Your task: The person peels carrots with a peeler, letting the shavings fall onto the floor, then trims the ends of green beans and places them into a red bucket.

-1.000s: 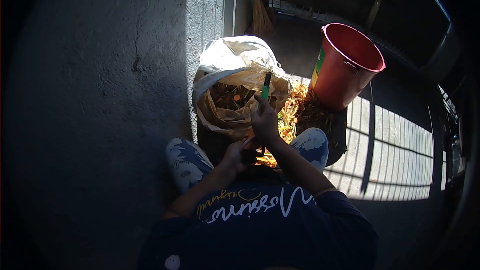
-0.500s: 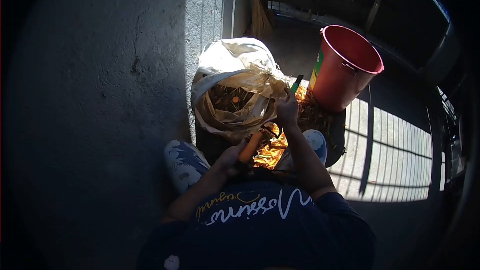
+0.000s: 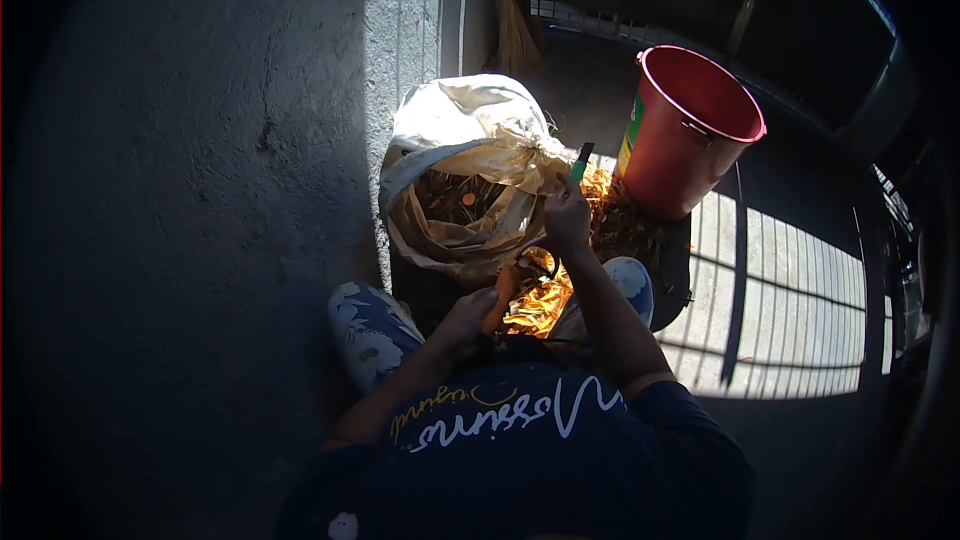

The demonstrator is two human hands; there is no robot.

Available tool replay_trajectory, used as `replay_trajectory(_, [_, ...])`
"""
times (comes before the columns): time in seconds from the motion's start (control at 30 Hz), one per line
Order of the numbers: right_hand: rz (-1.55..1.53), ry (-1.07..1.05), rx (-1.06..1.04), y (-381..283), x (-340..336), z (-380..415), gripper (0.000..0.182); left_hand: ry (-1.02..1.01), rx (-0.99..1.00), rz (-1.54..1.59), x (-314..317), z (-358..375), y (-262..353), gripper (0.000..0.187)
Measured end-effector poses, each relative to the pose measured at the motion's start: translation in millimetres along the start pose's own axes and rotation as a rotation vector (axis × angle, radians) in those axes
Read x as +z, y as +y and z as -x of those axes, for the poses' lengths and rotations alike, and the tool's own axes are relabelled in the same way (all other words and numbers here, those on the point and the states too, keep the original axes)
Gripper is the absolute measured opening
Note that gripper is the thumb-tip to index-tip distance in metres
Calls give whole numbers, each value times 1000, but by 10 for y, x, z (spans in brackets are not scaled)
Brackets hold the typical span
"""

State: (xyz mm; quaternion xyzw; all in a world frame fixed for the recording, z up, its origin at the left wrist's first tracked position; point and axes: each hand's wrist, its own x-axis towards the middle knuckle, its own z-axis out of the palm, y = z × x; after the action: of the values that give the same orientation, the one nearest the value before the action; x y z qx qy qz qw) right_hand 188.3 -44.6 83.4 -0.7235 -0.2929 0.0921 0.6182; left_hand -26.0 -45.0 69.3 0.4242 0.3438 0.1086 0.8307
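Observation:
My left hand (image 3: 468, 320) is closed around a thick orange carrot (image 3: 503, 296), held low between my knees with its far end tilted up. Above and to the right of it, my right hand (image 3: 568, 223) grips a tool with a green and black handle (image 3: 581, 164); its working end is hard to make out. Below both hands lies a sunlit heap of orange and yellowish scraps (image 3: 541, 307). Just ahead, a whitish sack (image 3: 468, 100) stands with its mouth open, dark plant waste (image 3: 450, 195) and a small round orange piece (image 3: 469, 199) inside.
A red bucket (image 3: 690, 140) stands beyond my right hand, with more scraps (image 3: 610, 202) at its base. To the left rises a rough concrete wall (image 3: 220, 140). A straw broom (image 3: 517, 35) leans at the back. Barred sunlight falls on the floor (image 3: 790, 310) at right.
My right hand has shifted slightly left and down, and the tool's handle now stands more upright. The carrot has tilted a little more upright in my left hand.

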Motion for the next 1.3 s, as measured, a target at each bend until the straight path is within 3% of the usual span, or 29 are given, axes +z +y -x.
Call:
replay_trajectory(0.13, [102, -135, -34, -148, 129, 192, 41, 6, 79, -183, 39, -7, 2, 37])
replay_trajectory(0.2, [100, -123, -42, 141, 139, 16, 40, -43, 41, -226, 28, 55, 50, 44])
replay_trajectory(0.27, [266, 76, -134, 439, 106, -197, 38, -33, 99, -273, 1, 109, 16, 44])
replay_trajectory(0.3, [271, 23, -33, 587, 76, -269, 39, -20, 154, -314, -6, 118, 9, 44])
replay_trajectory(0.43, [120, -140, 41, -123, -29, 23, 40, 26, 148, -359, -56, 33, -65, 46])
replay_trajectory(0.5, [139, -164, -18, -126, 81, 115, 40, 30, 329, -498, -40, -2, -84, 47])
replay_trajectory(0.53, [156, -187, -77, -96, 118, 138, 40, 29, 327, -502, -27, 23, -57, 47])
replay_trajectory(0.6, [170, -160, -110, 81, 148, 46, 41, 92, 371, -792, 12, 82, 12, 47])
replay_trajectory(0.7, [318, -10, -120, 133, 65, -139, 40, 100, 467, -744, -52, 56, -89, 46])
replay_trajectory(0.83, [201, -105, -11, -73, 16, -15, 40, 132, 441, -703, -88, 2, -137, 46])
replay_trajectory(0.93, [146, -185, -30, -59, 139, 46, 39, 193, 579, -902, -14, 63, -68, 46])
replay_trajectory(1.07, [359, -18, -196, 266, 145, -172, 39, 179, 609, -1065, 34, 179, -20, 47])
replay_trajectory(1.17, [260, -121, -12, 215, 83, -213, 42, 217, 672, -1047, 14, 162, -6, 45])
replay_trajectory(1.3, [222, -258, -87, -83, 155, 56, 43, 244, 722, -1137, 52, 144, -36, 44])
